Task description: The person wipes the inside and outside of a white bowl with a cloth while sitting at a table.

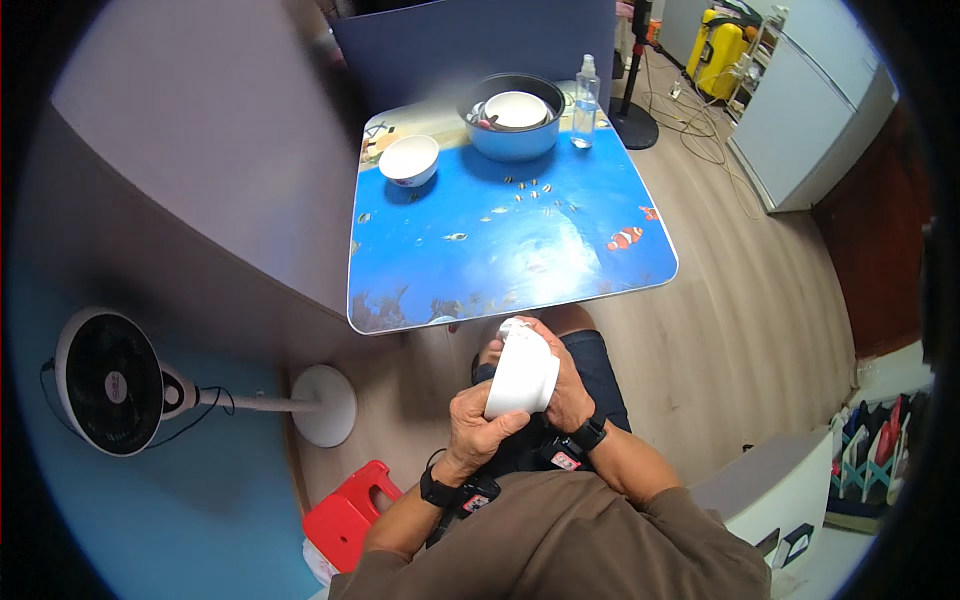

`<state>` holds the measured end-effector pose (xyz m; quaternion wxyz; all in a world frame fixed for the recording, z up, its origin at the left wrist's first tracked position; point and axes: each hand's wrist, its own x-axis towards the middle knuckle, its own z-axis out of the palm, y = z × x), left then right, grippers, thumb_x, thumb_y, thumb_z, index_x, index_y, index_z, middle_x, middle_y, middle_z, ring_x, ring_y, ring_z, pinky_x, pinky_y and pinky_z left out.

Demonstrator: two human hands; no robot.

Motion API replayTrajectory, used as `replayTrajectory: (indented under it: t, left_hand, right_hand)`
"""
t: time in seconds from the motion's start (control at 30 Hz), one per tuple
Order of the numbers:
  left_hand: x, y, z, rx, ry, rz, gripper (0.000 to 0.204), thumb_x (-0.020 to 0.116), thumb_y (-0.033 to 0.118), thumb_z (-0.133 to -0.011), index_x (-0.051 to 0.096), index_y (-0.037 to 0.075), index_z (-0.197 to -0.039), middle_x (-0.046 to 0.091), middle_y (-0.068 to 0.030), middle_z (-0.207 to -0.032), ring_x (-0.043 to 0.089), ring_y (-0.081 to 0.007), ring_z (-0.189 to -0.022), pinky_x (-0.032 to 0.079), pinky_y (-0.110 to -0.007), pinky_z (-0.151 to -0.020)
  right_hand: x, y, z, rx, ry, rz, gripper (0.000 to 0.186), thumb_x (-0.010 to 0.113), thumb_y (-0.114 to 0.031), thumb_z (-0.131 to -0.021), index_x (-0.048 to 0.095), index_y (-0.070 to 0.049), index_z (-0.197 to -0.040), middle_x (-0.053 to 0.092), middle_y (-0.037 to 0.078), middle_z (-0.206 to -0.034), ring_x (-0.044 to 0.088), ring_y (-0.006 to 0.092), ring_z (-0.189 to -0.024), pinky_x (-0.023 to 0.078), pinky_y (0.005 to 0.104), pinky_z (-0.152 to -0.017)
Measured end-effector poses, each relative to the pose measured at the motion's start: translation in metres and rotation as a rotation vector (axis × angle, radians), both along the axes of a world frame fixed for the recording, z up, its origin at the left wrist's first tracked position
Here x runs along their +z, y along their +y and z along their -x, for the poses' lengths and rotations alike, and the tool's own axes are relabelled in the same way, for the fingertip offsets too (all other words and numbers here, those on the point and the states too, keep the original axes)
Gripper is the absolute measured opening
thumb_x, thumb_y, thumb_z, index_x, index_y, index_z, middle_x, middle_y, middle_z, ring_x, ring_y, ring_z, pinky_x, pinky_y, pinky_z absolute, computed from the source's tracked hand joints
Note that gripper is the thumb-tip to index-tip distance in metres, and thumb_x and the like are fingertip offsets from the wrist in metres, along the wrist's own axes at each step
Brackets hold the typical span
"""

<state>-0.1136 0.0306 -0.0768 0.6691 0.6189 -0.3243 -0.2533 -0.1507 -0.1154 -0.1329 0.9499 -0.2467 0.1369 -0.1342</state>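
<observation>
A white bowl [521, 372] is tipped on its side above my lap, just off the table's near edge. My left hand [476, 428] grips it from the left, thumb along the lower outside. Around the foot side and far rim wraps my right hand [568, 388], with its fingers partly hidden behind the bowl. Something white and crumpled, perhaps a cloth or tissue [514, 327], shows at the bowl's far rim by the right fingers. On the table, another white bowl [409, 160] stands upright at the far left.
The sea-print table [470, 265] also carries a deep pot [513, 146] with a white bowl and other dishes inside, and a clear spray bottle [584, 105]. A fan [110, 383] and red stool [345, 520] are at left; cables [700, 135] lie on the floor at far right.
</observation>
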Motion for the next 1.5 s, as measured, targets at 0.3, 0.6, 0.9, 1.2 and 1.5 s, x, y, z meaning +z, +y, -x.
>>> replayTrajectory:
  t: [0.3,0.6,0.9,1.2,1.5]
  left_hand:
    - [0.016,-0.007,-0.004,-0.135,0.459,0.021,0.032,0.070,0.020,-0.086,0.067,-0.006,-0.104,0.069,-0.0072,-0.089,0.063,-0.0124,-0.077,0.049,-0.025,-0.071]
    - [0.024,-0.001,0.005,0.045,0.352,-0.030,0.030,0.070,0.021,-0.088,0.069,-0.005,-0.102,0.069,-0.0061,-0.087,0.062,-0.0097,-0.076,0.050,-0.025,-0.068]
    - [0.032,-0.001,0.015,0.142,-0.116,-0.096,0.021,0.068,0.016,-0.086,0.068,-0.004,-0.091,0.066,-0.0069,-0.075,0.060,-0.0113,-0.068,0.047,-0.028,-0.060]
    - [0.045,0.006,0.016,0.058,-0.407,-0.080,0.022,0.071,0.016,-0.082,0.064,-0.004,-0.080,0.059,-0.0129,-0.065,0.057,-0.0211,-0.054,0.043,-0.033,-0.052]
    - [0.021,-0.004,0.014,0.030,-0.306,-0.003,0.023,0.069,0.018,-0.084,0.064,-0.005,-0.082,0.061,-0.0148,-0.068,0.058,-0.0213,-0.056,0.044,-0.033,-0.054]
  right_hand:
    - [0.018,-0.019,0.008,-0.086,-0.010,0.167,0.024,0.048,-0.019,-0.102,0.058,-0.001,-0.114,0.065,0.005,-0.094,0.062,0.0088,-0.080,0.052,0.0223,-0.071]
    - [0.039,-0.020,0.021,-0.240,0.023,0.727,0.019,0.058,-0.010,-0.095,0.062,-0.001,-0.112,0.067,0.006,-0.097,0.061,0.0120,-0.082,0.051,0.0262,-0.073]
    - [0.055,-0.010,0.024,-0.449,-0.080,1.264,0.019,0.065,-0.003,-0.083,0.067,0.002,-0.101,0.064,0.011,-0.099,0.061,0.0214,-0.088,0.048,0.0302,-0.077]
    - [0.062,-0.006,0.040,-0.527,-0.053,1.282,0.018,0.067,0.001,-0.081,0.068,0.001,-0.100,0.063,0.013,-0.094,0.060,0.0262,-0.086,0.048,0.0333,-0.074]
    - [0.085,0.010,0.063,-0.519,-0.332,1.698,0.038,0.074,0.002,-0.067,0.069,-0.005,-0.103,0.061,0.011,-0.092,0.059,0.0292,-0.078,0.049,0.0377,-0.067]
